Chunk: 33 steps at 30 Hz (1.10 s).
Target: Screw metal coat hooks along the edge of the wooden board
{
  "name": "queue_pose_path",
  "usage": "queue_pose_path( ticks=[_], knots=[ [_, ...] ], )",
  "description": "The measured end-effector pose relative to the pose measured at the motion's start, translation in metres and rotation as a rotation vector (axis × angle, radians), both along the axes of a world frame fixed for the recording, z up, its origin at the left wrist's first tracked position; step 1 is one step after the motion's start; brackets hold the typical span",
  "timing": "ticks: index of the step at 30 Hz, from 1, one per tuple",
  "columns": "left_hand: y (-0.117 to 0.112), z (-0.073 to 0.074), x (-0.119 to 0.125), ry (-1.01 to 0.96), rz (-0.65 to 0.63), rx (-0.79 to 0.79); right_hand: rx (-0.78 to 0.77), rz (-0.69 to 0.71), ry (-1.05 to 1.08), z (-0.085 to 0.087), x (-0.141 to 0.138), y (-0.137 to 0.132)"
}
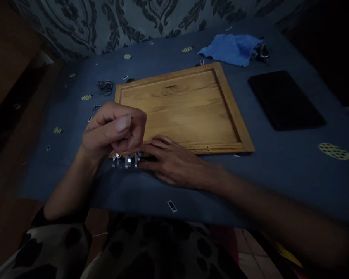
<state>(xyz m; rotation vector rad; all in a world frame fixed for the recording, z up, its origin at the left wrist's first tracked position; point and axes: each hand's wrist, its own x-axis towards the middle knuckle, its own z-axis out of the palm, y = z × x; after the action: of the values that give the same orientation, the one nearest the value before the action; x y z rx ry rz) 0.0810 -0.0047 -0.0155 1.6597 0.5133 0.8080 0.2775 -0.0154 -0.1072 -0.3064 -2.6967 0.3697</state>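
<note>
A shallow wooden tray-like panel (pixel 174 104) with a raised frame lies on the cloth-covered table. My left hand (pixel 113 130) is closed in a fist above its near left corner, thumb across the curled fingers; whatever it holds, if anything, is hidden. Several curved silver metal hooks (pixel 128 161) line the near left edge, below that fist. My right hand (pixel 177 162) lies with its fingers stretched out along the near edge, fingertips beside the rightmost hook. Small dark holes show in the near rail, right of that hand.
Behind the panel's right corner lies a crumpled blue cloth (pixel 232 48) beside a dark shiny object (pixel 263 52). A black flat tablet-like item (pixel 286 100) rests on the right. A small heap of dark metal bits (pixel 105 87) sits left of the panel.
</note>
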Motion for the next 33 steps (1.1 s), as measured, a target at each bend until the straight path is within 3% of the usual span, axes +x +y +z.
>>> queue_pose_path(
  ticks=[6, 11, 14, 21, 26, 30, 33],
  knots=[
    [0.007, 0.001, -0.001, 0.021, -0.095, -0.019, 0.016, -0.004, 0.009, -0.001, 0.000, 0.000],
    [0.003, 0.004, -0.001, 0.086, -0.086, -0.014, 0.016, 0.003, 0.040, -0.003, -0.001, 0.000],
    [-0.002, 0.002, -0.003, 0.018, -0.061, -0.009, 0.013, 0.010, 0.036, -0.002, 0.000, 0.001],
    [-0.004, 0.001, -0.018, -0.415, 0.115, -0.018, 0.020, 0.016, 0.031, -0.003, 0.001, 0.000],
    [-0.015, 0.005, -0.010, -0.383, 0.249, -0.016, 0.019, 0.012, 0.019, -0.003, 0.001, 0.000],
    [-0.024, 0.006, 0.000, -0.340, 0.458, -0.077, 0.017, 0.019, 0.021, -0.003, 0.001, 0.000],
    [-0.025, 0.003, 0.004, -0.335, 0.503, -0.084, 0.018, 0.022, 0.034, -0.003, 0.001, 0.001]
  ],
)
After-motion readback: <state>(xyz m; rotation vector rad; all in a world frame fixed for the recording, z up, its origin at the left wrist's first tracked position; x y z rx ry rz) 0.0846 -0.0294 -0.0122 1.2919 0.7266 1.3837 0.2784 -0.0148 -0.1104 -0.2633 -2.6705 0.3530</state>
